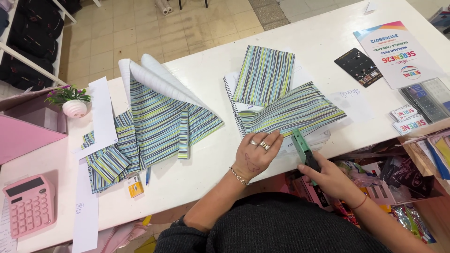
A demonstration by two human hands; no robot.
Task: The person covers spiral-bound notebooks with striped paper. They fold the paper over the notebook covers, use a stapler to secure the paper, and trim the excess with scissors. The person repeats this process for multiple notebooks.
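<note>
Left hand point(257, 154) lies flat, fingers spread, pinning the striped paper point(290, 111) on the bench point(206, 168); right hand point(328, 178) grips the green stapler point(302, 149), best kept square to the edge.

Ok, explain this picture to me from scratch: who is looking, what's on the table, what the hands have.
There is one view, from a camera on a person's head, looking down at their own two hands over a white table. The left hand, with rings and a bracelet, presses flat on a striped sheet that lies over a spiral notebook. The right hand grips a green tool, probably a stapler, at the sheet's near edge. More striped paper lies folded to the left. Further left stand a small potted plant and a pink calculator. A flyer lies at the right.
</note>
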